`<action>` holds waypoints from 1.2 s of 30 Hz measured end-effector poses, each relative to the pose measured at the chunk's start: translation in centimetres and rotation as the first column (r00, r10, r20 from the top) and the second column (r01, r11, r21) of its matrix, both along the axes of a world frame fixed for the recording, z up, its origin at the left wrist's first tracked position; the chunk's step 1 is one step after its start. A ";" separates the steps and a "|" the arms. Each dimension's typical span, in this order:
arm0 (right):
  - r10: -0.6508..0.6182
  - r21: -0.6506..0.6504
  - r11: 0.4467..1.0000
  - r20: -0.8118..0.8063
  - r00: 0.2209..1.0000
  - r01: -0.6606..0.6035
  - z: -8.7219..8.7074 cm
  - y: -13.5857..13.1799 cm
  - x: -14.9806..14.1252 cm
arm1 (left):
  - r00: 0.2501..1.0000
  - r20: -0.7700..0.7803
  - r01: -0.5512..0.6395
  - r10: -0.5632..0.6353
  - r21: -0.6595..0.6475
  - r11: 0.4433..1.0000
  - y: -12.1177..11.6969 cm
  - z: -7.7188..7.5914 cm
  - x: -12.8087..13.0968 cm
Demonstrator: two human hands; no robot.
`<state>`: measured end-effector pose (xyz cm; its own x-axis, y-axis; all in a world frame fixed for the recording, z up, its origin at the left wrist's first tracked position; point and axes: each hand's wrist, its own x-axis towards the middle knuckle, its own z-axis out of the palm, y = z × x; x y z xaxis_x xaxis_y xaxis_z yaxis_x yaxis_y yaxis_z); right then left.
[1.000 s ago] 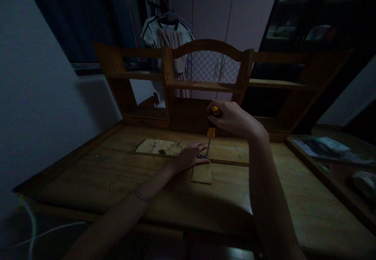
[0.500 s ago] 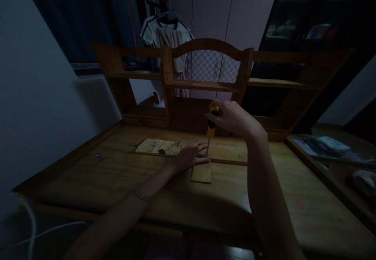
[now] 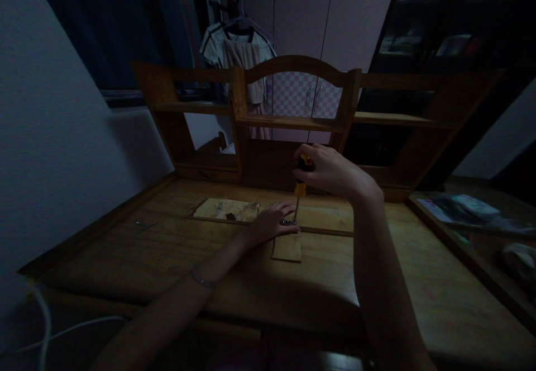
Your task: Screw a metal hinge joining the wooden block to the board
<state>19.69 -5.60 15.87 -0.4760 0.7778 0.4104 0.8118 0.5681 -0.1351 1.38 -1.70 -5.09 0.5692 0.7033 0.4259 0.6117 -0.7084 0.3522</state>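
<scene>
My right hand (image 3: 330, 171) is closed round the yellow and black handle of a screwdriver (image 3: 300, 188), which stands upright with its tip on a small metal fitting (image 3: 288, 222) on the wooden desk (image 3: 167, 248). My left hand (image 3: 270, 221) lies on the desk just left of the tip, with its fingers pressed against the fitting. A small pale wooden piece (image 3: 287, 247) lies right below the fitting. The room is dim.
A wooden hutch with shelves (image 3: 293, 119) stands at the back of the desk. A small metal part (image 3: 144, 224) lies at the left. Papers and items (image 3: 469, 209) sit on a side surface at the right. White cables (image 3: 46, 326) hang at the lower left.
My right hand has turned slightly on the screwdriver handle. The left hand and the screwdriver tip stay in place.
</scene>
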 end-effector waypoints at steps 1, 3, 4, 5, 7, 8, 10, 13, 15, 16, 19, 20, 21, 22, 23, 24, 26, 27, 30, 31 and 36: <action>0.018 -0.012 1.000 0.000 1.000 -0.018 0.1 -0.1 0.0 | 1.000 0.001 0.001 -0.001 0.002 1.000 0.0 0.0 0.0; 0.032 -0.017 0.999 0.005 0.999 -0.032 0.2 -0.2 0.1 | 1.000 0.002 0.006 -0.006 0.007 1.000 0.0 0.0 0.0; 0.026 -0.010 1.000 0.009 1.000 -0.026 0.2 -0.3 0.1 | 1.000 0.004 0.010 -0.010 0.010 1.000 0.0 0.0 0.0; 0.009 -0.001 1.000 0.011 1.000 -0.009 0.2 -0.3 0.1 | 1.000 0.002 0.014 -0.014 0.011 1.000 0.0 0.1 0.0; -0.037 0.008 0.999 0.016 0.999 0.037 0.2 -0.4 0.1 | 1.000 -0.007 0.012 -0.012 0.010 1.000 0.0 0.1 0.0; -0.054 0.006 0.999 0.015 0.998 0.054 0.2 -0.4 0.1 | 1.000 -0.012 0.005 -0.005 0.010 1.000 0.0 0.0 0.0; -0.052 -0.010 0.999 0.002 0.999 0.052 0.3 -0.5 0.2 | 1.000 -0.015 -0.005 0.005 0.010 1.000 0.1 -0.1 0.0; 0.007 -0.023 1.000 -0.030 1.000 -0.008 0.5 -0.6 0.4 | 1.000 -0.007 -0.006 0.006 0.015 1.000 0.2 -0.2 -0.1; 0.021 -0.034 0.999 -0.031 0.999 -0.022 0.5 -0.6 0.4 | 1.000 -0.010 -0.006 0.006 0.019 1.000 0.2 -0.3 -0.1; 0.012 -0.043 0.999 -0.027 1.000 -0.014 0.5 -0.5 0.4 | 1.000 -0.014 -0.006 0.006 0.022 1.000 0.2 -0.2 -0.1; -0.040 -0.063 0.997 -0.008 0.999 0.040 0.5 -0.4 0.3 | 1.000 -0.026 -0.003 0.004 0.031 1.000 0.2 -0.2 0.0; -0.048 -0.063 0.997 -0.006 0.999 0.047 0.5 -0.4 0.3 | 1.000 -0.026 -0.002 0.003 0.033 0.999 0.2 -0.2 0.0; -0.044 -0.061 0.997 -0.010 0.999 0.043 0.5 -0.4 0.3 | 1.000 -0.025 -0.002 0.002 0.034 0.999 0.2 -0.2 -0.1; -0.031 -0.058 0.998 -0.017 0.999 0.030 0.5 -0.4 0.3 | 1.000 -0.022 -0.001 0.002 0.033 0.999 0.2 -0.2 -0.1; -0.014 -0.054 0.998 -0.029 0.999 0.013 0.5 -0.5 0.4 | 1.000 -0.017 -0.001 0.002 0.032 1.000 0.2 -0.2 -0.1; 0.001 -0.050 0.999 -0.039 0.999 -0.003 0.5 -0.5 0.4 | 1.000 -0.012 -0.001 0.001 0.030 1.000 0.2 -0.3 -0.1; 0.021 -0.046 0.999 -0.050 0.999 -0.024 0.5 -0.5 0.4 | 1.000 -0.002 0.003 -0.003 0.025 1.000 0.1 -0.3 -0.2; 0.028 -0.048 0.998 -0.050 0.998 -0.030 0.5 -0.5 0.4 | 1.000 0.001 0.003 -0.003 0.021 1.000 0.1 -0.2 -0.2; 0.032 -0.046 0.998 -0.040 0.999 -0.034 0.3 -0.1 0.4 | 1.000 -0.003 0.009 -0.009 0.010 1.000 0.0 0.0 -0.1; 0.023 -0.038 0.999 -0.036 0.999 -0.024 0.2 0.0 0.4 | 1.000 -0.007 0.009 -0.009 0.007 1.000 -0.1 0.1 -0.1; -0.023 0.018 1.000 -0.014 1.000 0.023 0.1 0.0 0.5 | 1.000 -0.009 0.015 -0.015 -0.001 1.000 -0.1 0.3 -0.1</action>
<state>20.16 -5.60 16.01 -0.4525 0.7808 0.4308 0.8228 0.5518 -0.1361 1.32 -1.82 -4.81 0.5837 0.6949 0.4200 0.6040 -0.7173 0.3473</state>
